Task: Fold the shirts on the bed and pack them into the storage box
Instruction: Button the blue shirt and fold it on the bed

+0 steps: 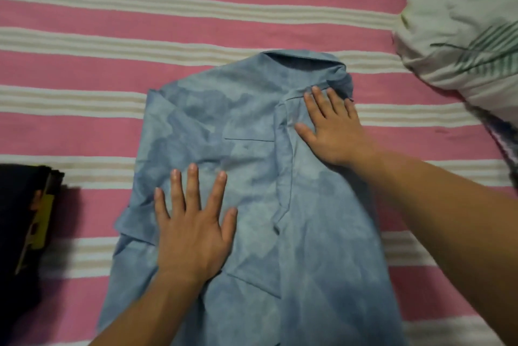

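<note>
**Desk:** Denim-blue, mottled — what lay under the hands?

**Photographer:** A collared shirt (252, 166), spread front-up in the middle of the bed (84, 45), collar away from the camera, both sides apparently turned in toward the placket. The left hand (193, 222) lay flat on the left panel, fingers straight and spread, gripping nothing. The right hand (333, 130) was pressed flat just below the collar, fingers straight, also holding nothing.

**Desk:** And the step?

**Photographer:** Smoothing, I judged, ahead of the next fold. Done well, the palms would sweep outward from the placket so creases near the pocket flatten, and the folded edges would stay parallel before the hem came up to the collar.

**Desk:** Around it?

**Photographer:** Pink-and-cream striped bedding, a pale leaf-print pillow (462, 23) at upper right, a dark stack with a yellow patch (25, 216) at the left edge, well apart from the shirt.

**Desk:** What couldn't you show?

**Photographer:** The hem ran out of frame at the bottom. No storage box appeared. Whether the dark stack was folded shirts, I couldn't tell.
</note>
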A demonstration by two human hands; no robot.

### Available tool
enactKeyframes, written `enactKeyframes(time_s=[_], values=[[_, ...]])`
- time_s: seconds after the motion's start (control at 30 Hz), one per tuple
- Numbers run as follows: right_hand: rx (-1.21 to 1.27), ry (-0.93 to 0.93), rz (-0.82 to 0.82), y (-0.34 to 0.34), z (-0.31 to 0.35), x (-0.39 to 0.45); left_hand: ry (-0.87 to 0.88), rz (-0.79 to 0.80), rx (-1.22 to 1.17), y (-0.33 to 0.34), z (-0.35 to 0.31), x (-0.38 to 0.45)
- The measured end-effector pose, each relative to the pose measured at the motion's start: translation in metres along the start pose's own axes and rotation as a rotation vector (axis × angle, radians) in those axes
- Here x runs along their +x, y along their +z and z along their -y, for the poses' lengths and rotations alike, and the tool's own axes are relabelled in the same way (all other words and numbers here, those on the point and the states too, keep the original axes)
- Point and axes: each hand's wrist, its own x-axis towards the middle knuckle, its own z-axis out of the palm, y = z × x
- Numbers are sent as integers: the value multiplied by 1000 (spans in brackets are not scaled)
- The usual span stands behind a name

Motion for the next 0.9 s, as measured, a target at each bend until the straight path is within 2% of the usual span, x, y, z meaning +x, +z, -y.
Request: enactKeyframes(time_s=[0.1,0.27,0.4,0.43,0.5,0.6,0.67,0.73,0.83,0.87,0.9], values=[[25,42,-166,-19,12,-5,-3,-29,-29,0,4,-2],[-76,104,-110,-33,-13,13,18,-70,-79,1,5,-1],[32,26,-238,-57,-41,54,31,-107,-101,5,6,2],[100,16,-225,-66,-47,66,28,-114,-99,5,6,3],[186,4,-96,-82,-66,89,18,-104,-73,5,5,3],[-9,-125,55,-92,-89,110,-7,-72,-38,5,4,2],[-108,-280,58,-78,-108,125,-19,-58,-11,6,2,1],[-65,-323,-142,-67,-106,126,-35,-46,7,5,-1,2],[122,-161,-510,-61,-63,92,-46,-44,28,4,-2,6],[202,-197,-581,-59,-40,70,-51,-41,22,4,-3,5],[237,-309,-585,-56,-17,47,-56,-38,23,4,-4,5]])
